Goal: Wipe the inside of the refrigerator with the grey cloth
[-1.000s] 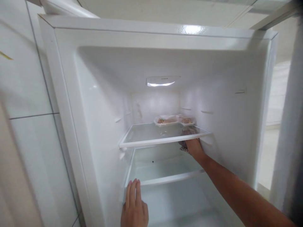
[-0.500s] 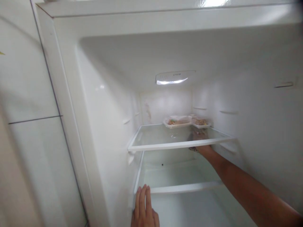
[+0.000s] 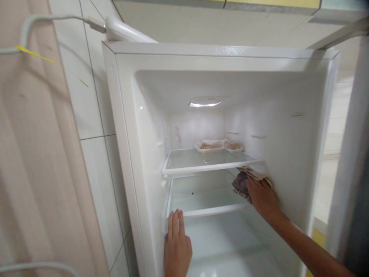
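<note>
My right hand (image 3: 263,194) presses a folded cloth (image 3: 241,184), grey with a patterned edge and a beige layer, against the right inner wall of the fridge (image 3: 288,154). It is just below the level of the upper glass shelf (image 3: 184,159). My left hand (image 3: 178,244) has its fingers stretched out, fingertips at the front left edge of the lower glass shelf (image 3: 207,211). Nothing is in it. Two wrapped food trays (image 3: 211,146) sit at the back of the upper shelf.
A lamp (image 3: 206,103) glows under the fridge ceiling. A small dark spot (image 3: 192,193) shows on the lower shelf area. White tiles (image 3: 95,161) and a pale curtain-like surface (image 3: 37,173) stand at the left, with a white cable (image 3: 25,29) above. The fridge door edge is at the right.
My right hand has come forward with the cloth from deep under the upper shelf to the right wall near the front. The view has moved back; my left hand stays by the lower shelf edge.
</note>
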The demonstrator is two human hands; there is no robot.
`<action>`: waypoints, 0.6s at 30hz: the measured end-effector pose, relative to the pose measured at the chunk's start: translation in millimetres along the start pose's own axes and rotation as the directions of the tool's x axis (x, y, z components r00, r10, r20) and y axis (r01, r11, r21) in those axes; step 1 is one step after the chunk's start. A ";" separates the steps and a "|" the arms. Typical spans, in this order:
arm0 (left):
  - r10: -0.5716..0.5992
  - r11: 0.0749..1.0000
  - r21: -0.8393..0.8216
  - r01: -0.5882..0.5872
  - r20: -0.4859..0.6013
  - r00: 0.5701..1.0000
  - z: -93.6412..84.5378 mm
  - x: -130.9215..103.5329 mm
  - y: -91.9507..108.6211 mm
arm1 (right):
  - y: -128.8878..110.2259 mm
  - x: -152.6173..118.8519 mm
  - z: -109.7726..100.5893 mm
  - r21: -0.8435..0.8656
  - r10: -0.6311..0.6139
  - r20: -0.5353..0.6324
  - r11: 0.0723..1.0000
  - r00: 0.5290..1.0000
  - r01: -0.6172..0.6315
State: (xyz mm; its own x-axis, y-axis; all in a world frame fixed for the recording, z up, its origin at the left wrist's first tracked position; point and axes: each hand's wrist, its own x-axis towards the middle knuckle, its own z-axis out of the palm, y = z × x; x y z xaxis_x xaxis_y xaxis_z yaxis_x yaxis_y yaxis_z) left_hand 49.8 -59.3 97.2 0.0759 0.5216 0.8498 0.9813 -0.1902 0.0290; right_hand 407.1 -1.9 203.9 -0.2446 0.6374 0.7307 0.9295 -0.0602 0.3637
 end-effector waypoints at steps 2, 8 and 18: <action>0.002 1.000 -0.006 -0.002 0.018 1.000 -1.2 0.1 -0.1 | 4.3 -17.1 -10.7 -0.015 0.018 -0.003 1.000 1.000 -0.018; -0.012 1.000 -0.005 0.012 -0.017 1.000 0.9 1.3 1.7 | 12.2 -45.0 -24.6 0.020 0.128 -0.023 0.992 0.992 -0.127; -0.013 1.000 0.008 0.013 -0.039 0.999 2.4 5.2 2.9 | -6.4 46.0 6.8 0.086 0.035 0.092 0.995 0.995 -0.043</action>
State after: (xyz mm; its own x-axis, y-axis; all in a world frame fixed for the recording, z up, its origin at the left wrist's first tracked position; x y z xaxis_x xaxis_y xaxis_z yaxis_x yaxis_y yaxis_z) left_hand 53.4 -55.2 100.5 0.0565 0.4912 0.8692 0.9836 -0.1768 0.0360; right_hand 391.8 33.0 231.3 -0.1850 0.7030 0.6867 0.9596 -0.0213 0.2804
